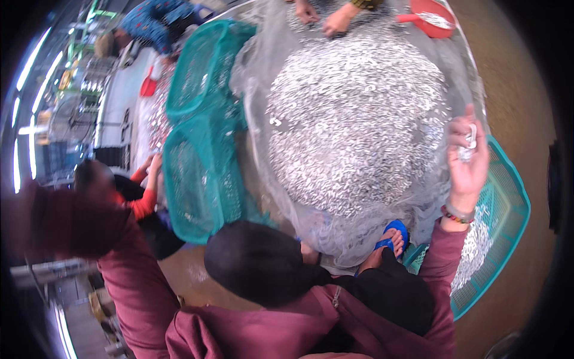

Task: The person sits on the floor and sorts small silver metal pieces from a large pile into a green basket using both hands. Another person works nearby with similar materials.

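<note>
My right hand (469,149) is raised at the right edge of the fish pile, its fingers curled around a few small silvery fish (472,136). A beaded bracelet and another band circle that wrist. Before me a broad heap of small silvery fish (359,119) lies spread on a pale mesh net (335,239). Under my right forearm stands a teal plastic basket (519,209) with more small fish inside. My left arm (134,281), in a maroon sleeve, reaches up and out at the left; its hand does not show.
At the far side another person's hands (336,21) work at the heap, near a red scoop (435,18). Left of it are teal baskets (203,161). Beyond them a person in red sleeves (143,203) sits by another heap with a red scoop (147,84).
</note>
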A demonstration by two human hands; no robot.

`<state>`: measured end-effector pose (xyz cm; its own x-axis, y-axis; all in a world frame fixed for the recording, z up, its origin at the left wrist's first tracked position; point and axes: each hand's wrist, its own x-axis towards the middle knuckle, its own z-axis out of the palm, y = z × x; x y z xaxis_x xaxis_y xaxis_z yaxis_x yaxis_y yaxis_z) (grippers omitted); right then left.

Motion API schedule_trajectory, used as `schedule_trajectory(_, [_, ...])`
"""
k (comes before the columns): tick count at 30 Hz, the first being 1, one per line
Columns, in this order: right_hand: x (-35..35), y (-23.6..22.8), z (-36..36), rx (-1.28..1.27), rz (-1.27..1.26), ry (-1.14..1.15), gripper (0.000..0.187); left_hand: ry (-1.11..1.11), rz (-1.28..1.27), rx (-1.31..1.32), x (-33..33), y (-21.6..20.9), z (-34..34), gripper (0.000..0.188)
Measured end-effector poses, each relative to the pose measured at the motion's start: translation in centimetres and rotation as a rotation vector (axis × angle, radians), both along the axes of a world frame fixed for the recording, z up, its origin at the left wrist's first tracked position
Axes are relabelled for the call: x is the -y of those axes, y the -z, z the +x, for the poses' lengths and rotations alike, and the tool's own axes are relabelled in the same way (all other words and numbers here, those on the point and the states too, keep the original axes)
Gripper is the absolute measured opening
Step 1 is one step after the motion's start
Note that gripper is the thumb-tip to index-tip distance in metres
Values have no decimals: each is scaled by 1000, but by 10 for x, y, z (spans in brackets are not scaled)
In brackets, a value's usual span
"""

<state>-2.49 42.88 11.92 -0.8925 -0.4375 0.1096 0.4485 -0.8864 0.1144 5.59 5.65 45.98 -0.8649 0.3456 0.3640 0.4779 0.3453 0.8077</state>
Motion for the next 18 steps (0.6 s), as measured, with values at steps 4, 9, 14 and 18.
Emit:
schedule_trajectory(4, [71,25,42,158,-28,-295,45,-79,-362,346,-45,77,-71,32])
schedule_trajectory(9, [92,22,72,363,307,-268,47,408,-669,497,-135,204,-102,25])
schedule_trajectory(14, [77,48,76,62,839,-42,40,647,-861,-58,-159,260,-70,29])
schedule_trajectory(18, [61,71,67,141,547,-5,25,596,-620,56,-139,242,-86,34])
